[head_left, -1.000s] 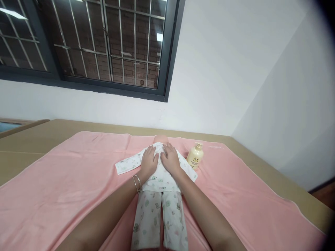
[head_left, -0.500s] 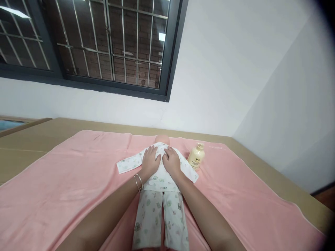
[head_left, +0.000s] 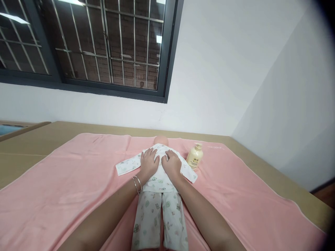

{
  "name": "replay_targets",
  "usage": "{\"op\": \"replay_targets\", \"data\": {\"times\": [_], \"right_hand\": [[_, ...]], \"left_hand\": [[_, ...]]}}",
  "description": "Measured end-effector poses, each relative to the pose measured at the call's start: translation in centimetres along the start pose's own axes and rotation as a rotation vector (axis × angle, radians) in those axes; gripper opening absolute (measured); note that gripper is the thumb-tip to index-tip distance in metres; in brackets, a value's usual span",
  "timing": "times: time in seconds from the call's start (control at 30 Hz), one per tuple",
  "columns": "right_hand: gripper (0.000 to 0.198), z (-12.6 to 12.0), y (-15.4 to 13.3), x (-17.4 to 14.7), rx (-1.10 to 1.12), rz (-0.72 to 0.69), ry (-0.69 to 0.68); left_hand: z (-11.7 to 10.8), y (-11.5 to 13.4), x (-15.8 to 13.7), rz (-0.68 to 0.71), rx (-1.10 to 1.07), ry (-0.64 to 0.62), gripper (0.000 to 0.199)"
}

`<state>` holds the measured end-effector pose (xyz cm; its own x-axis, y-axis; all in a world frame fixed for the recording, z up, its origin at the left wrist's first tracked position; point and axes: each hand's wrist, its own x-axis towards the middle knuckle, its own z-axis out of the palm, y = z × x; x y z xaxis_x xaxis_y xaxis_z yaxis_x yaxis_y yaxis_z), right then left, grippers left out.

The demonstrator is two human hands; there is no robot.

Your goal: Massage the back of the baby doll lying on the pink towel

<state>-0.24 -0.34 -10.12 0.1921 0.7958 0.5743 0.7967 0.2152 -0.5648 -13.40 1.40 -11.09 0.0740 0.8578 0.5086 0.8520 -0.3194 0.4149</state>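
A baby doll in a white, patterned top and trousers lies stretched out in front of me, its head at the far end. Its sleeves spread to both sides. My left hand rests flat on the left side of the doll's upper body, fingers apart, with bangles on the wrist. On the right side of the chest or back, I cannot tell which, lies my right hand, its fingers somewhat bent and spread. Just past the right sleeve, a cream pump bottle stands slightly tilted.
A pink blanket is spread under the doll over a wooden surface. White wall rises behind and to the right. A dark-framed window with metal bars is at the upper left.
Both hands stay on the doll's upper body, the right one's fingers slightly more bent. The view has tilted slightly; the doll and bottle have not moved on the blanket.
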Motion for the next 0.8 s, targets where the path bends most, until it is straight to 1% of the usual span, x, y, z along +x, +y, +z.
{"op": "replay_targets", "data": {"times": [0.13, 0.23, 0.3, 0.4, 0.5, 0.6, 0.67, 0.73, 0.8], "right_hand": [[0.031, -0.4, -0.3, -0.1, 0.0, 0.002, -0.003], [0.03, -0.9, -0.7, -0.1, 0.004, 0.03, -0.014], [0.032, -1.1, -0.8, 0.0, 0.011, 0.04, -0.035], [0.035, -1.2, -0.8, 0.3, 0.016, 0.044, -0.083], [0.039, -1.4, -0.9, 0.7, 0.021, -0.024, -0.189], [0.045, -2.6, -1.8, 1.1, 0.126, -0.12, -0.328], [0.045, -4.3, -2.8, 1.3, 0.288, -0.146, -0.375], [0.039, -6.9, -4.0, 1.3, 0.467, -0.163, -0.352], [0.03, -10.1, -5.2, 1.0, 0.6, -0.161, -0.277]], "left_hand": [[-0.2, 0.2, 0.1, -0.008, -0.005, -0.01, 0.043], [-0.7, 0.2, 0.2, -0.009, -0.011, -0.052, 0.044], [-1.1, 0.3, 0.3, -0.004, -0.021, -0.11, 0.047], [-1.9, 0.6, 0.5, 0.005, -0.045, -0.231, 0.054], [-3.1, 1.4, 0.8, 0.003, -0.073, -0.334, 0.059], [-5.4, 2.7, 1.3, -0.023, -0.157, -0.407, 0.055], [-7.8, 3.8, 1.5, -0.018, -0.316, -0.451, 0.044], [-10.8, 5.0, 1.3, -0.012, -0.497, -0.416, 0.038], [-14.2, 6.1, 0.6, 0.014, -0.709, -0.371, 0.037]]}}
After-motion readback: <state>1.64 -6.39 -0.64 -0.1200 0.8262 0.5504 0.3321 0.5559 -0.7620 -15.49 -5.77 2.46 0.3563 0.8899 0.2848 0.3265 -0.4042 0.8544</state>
